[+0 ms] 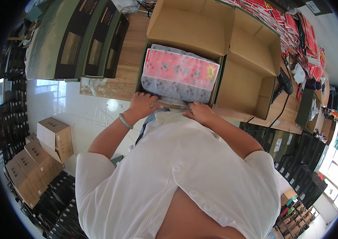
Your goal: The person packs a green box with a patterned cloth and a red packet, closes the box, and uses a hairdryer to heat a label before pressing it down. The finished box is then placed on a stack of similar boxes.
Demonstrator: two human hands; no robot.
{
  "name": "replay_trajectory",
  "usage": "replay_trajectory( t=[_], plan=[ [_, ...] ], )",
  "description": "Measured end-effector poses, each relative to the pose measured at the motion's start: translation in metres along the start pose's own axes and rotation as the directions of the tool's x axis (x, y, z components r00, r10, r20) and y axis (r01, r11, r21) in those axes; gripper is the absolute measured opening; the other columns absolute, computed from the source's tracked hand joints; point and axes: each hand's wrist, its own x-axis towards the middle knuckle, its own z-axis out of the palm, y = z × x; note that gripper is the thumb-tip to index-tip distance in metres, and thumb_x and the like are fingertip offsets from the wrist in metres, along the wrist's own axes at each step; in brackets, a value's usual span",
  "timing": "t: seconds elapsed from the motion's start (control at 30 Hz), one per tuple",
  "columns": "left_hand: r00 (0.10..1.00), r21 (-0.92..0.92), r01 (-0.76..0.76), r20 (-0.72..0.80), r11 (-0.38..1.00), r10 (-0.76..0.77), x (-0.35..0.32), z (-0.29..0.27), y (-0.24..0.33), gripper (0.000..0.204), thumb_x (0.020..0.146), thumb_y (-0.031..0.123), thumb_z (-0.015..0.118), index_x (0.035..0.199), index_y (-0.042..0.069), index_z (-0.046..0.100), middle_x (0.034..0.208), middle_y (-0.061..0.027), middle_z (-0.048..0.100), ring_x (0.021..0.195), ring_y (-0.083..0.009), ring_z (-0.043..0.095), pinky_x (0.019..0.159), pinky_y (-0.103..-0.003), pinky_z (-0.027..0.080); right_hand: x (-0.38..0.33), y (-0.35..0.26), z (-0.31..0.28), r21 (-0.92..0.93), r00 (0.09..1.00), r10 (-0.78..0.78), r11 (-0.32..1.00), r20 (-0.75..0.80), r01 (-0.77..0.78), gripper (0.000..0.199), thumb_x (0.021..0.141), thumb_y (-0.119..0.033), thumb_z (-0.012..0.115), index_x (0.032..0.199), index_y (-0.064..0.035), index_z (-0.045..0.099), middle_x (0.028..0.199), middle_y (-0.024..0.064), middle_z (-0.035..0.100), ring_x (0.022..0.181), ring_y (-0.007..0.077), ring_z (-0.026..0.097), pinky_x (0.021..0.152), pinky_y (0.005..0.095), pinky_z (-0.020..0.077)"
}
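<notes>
A person's left hand (144,104) and right hand (199,112) both grip the near edge of a red-and-grey wrapped packet (178,74), which lies in a green box (217,85) beside an open cardboard carton (245,81).

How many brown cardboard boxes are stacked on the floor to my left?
4. One open-flapped box sits on top, with three closed boxes stepping down toward the lower left. More may be hidden beyond the picture's dark rim.

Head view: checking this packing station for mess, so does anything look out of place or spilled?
Mostly tidy. Only torn paper scraps lie scattered on the wooden table left of the open box. Both hands rest at its near edge.
</notes>
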Motion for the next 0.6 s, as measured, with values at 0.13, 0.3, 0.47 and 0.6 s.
replay_trajectory(
  t=[0.13,0.3,0.47,0.6],
  plan=[
    [0.922,0.014,0.126,0.367,0.992,-0.122,0.024,-0.022,0.003,0.059,0.091,0.064,0.046,0.103,0.013,0.071,0.097,-0.0101,0.069,0.096,-0.0301,0.062,0.089,-0.044,0.045,0.002,-0.007,-0.011,-0.065,0.979,0.15,0.988,0.14,-0.142,0.071,0.092,-0.067,0.042,0.107,-0.0006,0.064,0.107,0.0225,0.065,0.102,0.0399,0.061,0.086,0.0483,0.0483],
    [0.999,0.047,0.027,-0.029,0.999,-0.026,0.011,0.009,-0.01,0.06,0.088,0.066,0.049,0.089,0.011,0.073,0.082,-0.0098,0.069,0.086,-0.0295,0.064,0.083,-0.043,0.045,0.0,-0.004,-0.047,0.051,0.951,0.198,0.975,0.237,-0.216,0.063,0.094,-0.063,0.042,0.106,-0.0072,0.067,0.101,0.0179,0.069,0.102,0.0376,0.063,0.085,0.0479,0.049],
    [0.886,-0.344,0.283,-0.264,0.896,-0.381,-0.003,-0.035,0.001,0.031,0.089,0.039,0.064,0.097,0.009,0.07,0.086,-0.013,0.064,0.088,-0.0342,0.06,0.088,-0.044,0.043,0.031,0.057,-0.129,0.31,0.682,0.383,0.922,-0.624,-0.234,0.045,0.091,-0.046,0.06,0.107,-0.0039,0.065,0.101,0.0218,0.068,0.102,0.0388,0.063,0.084,0.0455,0.052],
    [0.506,-0.427,0.325,-0.675,0.844,-0.537,0.008,0.007,-0.013,0.035,0.095,0.04,0.055,0.102,0.008,0.068,0.093,-0.0172,0.067,0.087,-0.041,0.062,0.083,-0.05,0.047,0.087,0.102,-0.164,0.323,0.538,0.527,0.842,-0.657,-0.431,0.048,0.09,-0.045,0.06,0.101,0.002,0.065,0.105,0.0258,0.067,0.102,0.0395,0.064,0.083,0.0458,0.052]
  ],
)
